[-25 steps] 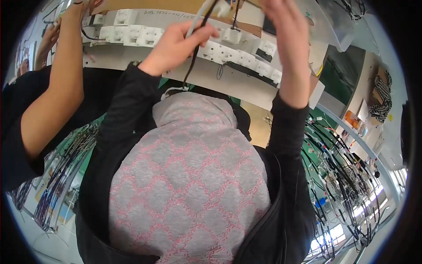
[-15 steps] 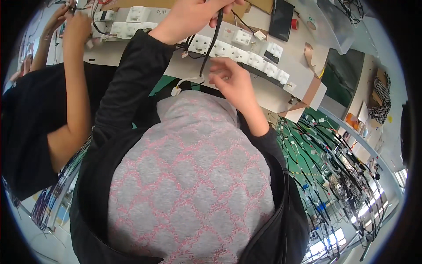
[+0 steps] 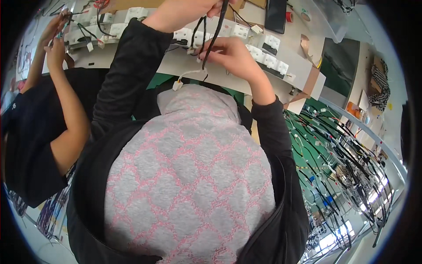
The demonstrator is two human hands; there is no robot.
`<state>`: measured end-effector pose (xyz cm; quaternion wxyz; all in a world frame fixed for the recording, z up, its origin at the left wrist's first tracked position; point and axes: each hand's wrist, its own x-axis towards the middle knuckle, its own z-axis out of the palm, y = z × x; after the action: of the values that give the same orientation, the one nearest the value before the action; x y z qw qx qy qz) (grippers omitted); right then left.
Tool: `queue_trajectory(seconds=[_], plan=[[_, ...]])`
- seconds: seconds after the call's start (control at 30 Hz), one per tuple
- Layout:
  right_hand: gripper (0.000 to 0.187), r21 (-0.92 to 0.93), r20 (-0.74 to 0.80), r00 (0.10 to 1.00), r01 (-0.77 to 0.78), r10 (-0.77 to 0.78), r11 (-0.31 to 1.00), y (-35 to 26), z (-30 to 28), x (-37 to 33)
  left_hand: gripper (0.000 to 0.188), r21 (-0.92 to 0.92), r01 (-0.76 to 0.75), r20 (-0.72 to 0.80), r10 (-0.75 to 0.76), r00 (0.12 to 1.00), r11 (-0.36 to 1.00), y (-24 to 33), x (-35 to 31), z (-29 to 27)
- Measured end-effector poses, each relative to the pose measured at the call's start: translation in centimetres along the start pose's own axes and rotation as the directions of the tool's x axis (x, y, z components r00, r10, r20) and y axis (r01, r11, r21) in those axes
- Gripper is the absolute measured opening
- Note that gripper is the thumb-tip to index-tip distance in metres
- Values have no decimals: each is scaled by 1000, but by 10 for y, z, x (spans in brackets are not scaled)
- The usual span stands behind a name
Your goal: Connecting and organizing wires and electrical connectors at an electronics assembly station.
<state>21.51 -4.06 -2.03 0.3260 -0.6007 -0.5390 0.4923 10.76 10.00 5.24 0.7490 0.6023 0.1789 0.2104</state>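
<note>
Cable in black sleeving point(image 3: 217, 28), gripped near top edge of view in closed left hand point(image 3: 189, 9), hanging in front of row of white plastic fixture blocks point(image 3: 269, 60) on pale bench point(image 3: 171, 66). White rectangular connector point(image 3: 177, 85) on pale lead point(image 3: 189, 73) at lower end, near bench edge. Right hand point(image 3: 233, 55) beside cable, with thumb and forefinger partly curled close to it; can't tell whether pinching.

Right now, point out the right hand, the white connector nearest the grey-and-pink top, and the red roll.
Right hand point(image 3: 236, 57), head view: back of the hand.
White connector point(image 3: 177, 85), head view: its housing.
Red roll point(image 3: 289, 17), head view: its red surface.
</note>
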Motion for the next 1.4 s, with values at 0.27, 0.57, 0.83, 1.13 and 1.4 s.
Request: queue_trajectory(seconds=[0.27, 0.57, 0.83, 1.13, 1.4], plan=[[17, 471, 75, 997, -37, 1, 882, 9, 5, -20, 20, 74, -46, 65, 41, 997, 996, -18, -24, -12], [16, 633, -12, 999, -31, 50, 774, 5, 21, -43, 19, 121, 103, 133, -119, 984, 987, -42, -81, -26], [17, 659, -102, 992, 9, 77, 752, 2, 27, -56, 20, 220, 252, 156, -289, 944, 942, -31, -78, -16], [27, -572, -572, 555, 258, -604, 779, 39, 37, -39, 21, 388, 128, -23, -129, 991, 913, -56, -90, -26], [27, -664, -478, 618, 210, -624, 717, 38, 41, -31, 20, 399, 182, -150, -132, 980, 899, -69, -114, -45]])
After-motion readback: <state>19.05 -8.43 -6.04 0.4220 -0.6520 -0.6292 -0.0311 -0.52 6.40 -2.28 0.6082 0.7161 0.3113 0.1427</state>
